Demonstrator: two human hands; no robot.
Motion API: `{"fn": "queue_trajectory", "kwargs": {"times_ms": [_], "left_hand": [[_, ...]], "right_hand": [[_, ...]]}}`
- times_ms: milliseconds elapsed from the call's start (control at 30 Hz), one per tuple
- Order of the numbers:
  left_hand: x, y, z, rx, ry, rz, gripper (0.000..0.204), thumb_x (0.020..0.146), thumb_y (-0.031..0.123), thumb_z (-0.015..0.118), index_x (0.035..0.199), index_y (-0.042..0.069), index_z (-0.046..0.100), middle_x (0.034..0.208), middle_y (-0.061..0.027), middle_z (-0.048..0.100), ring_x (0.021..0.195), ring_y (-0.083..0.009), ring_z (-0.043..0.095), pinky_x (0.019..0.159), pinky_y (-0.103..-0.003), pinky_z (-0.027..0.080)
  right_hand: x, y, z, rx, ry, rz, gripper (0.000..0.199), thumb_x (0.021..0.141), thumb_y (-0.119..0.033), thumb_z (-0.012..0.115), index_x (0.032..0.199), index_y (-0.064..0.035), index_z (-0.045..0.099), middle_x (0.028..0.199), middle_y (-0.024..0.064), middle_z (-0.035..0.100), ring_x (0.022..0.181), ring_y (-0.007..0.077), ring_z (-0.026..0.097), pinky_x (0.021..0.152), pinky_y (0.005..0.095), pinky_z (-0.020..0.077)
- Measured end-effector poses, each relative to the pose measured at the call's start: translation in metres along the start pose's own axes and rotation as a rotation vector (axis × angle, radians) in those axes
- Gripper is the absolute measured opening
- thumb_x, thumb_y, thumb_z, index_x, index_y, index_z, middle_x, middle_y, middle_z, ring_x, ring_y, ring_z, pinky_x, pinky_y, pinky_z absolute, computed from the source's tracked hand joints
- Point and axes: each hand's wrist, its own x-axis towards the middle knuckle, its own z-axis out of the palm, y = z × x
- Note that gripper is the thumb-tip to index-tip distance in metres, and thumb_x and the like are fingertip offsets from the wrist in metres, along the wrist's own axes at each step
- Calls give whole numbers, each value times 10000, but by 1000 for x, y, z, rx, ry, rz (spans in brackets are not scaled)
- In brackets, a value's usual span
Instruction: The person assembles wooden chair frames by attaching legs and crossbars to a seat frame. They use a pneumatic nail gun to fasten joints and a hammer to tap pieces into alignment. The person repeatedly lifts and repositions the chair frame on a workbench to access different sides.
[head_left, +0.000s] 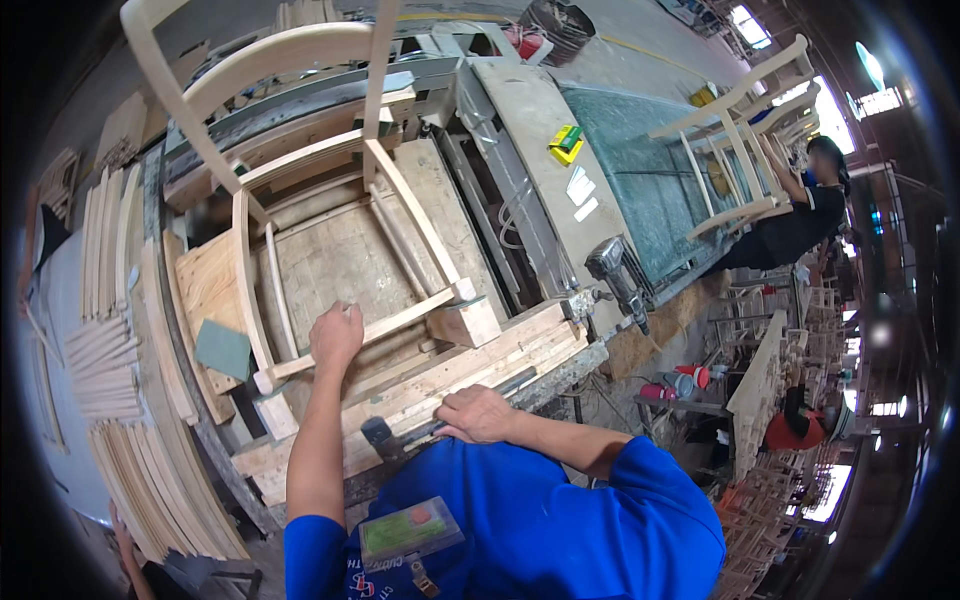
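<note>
An unfinished pale wooden chair frame (417,312) stands in a wooden fixture on the bench, its curved backrest at the far left. My left hand (337,337) is closed over the front rail, fingers curled and tips partly hidden. Nearer to me, my right hand (476,414) rests at the bench's front edge, fingers bent around the handle of a dark mallet-like tool. That tool's round black head (377,433) sticks out to the left of the hand. Wooden blocks (466,322) lie under the frame's front corners.
A power drill (618,280) sits right of the fixture, near a yellow-green box (566,145) and white slips (580,190). Stacked wooden strips (160,490) lie at the left, beside a green square pad (223,349). A co-worker (800,215) handles another chair (735,165) at the right.
</note>
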Motion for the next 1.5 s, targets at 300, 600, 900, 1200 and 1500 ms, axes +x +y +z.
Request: {"fn": "queue_trajectory", "kwargs": {"times_ms": [300,600,900,1200,1500], "left_hand": [[-1,-7,10,-37,117,-2,307,966,312,608,1105,76,747,979,-209,757,956,-419,718,863,-516,546],[5,7,27,-415,296,127,187,959,160,648,1095,65,733,925,-195,735,855,-416,709,762,-462,569],[-51,108,31,-898,-124,277,239,1007,192,674,1186,42,724,1012,-133,779,867,-208,744,760,-355,594],[-60,209,33,-1705,-661,-150,595,1021,506,654,1386,46,557,1116,-72,685,1002,-152,667,824,-410,607],[-22,159,70,-2441,-803,-578,436,1094,439,524,1254,40,590,1113,-91,706,998,-196,723,922,-414,630]], "right_hand": [[-37,101,-60,-158,292,371,335,910,-221,689,1173,-16,651,1090,197,673,1017,370,648,897,485,523],[-143,313,-114,-188,208,903,724,966,-179,647,1549,74,301,1350,368,541,1228,522,555,1061,526,443],[-112,269,-249,-95,206,1023,352,1094,-385,542,1004,-44,560,713,56,602,578,198,604,521,336,476],[177,79,-281,411,-363,970,390,1100,-433,524,1062,-48,572,787,8,585,634,101,574,566,283,486],[313,129,-171,974,-773,1366,432,1111,-316,499,1277,83,509,934,187,706,626,256,707,513,399,618]]}}
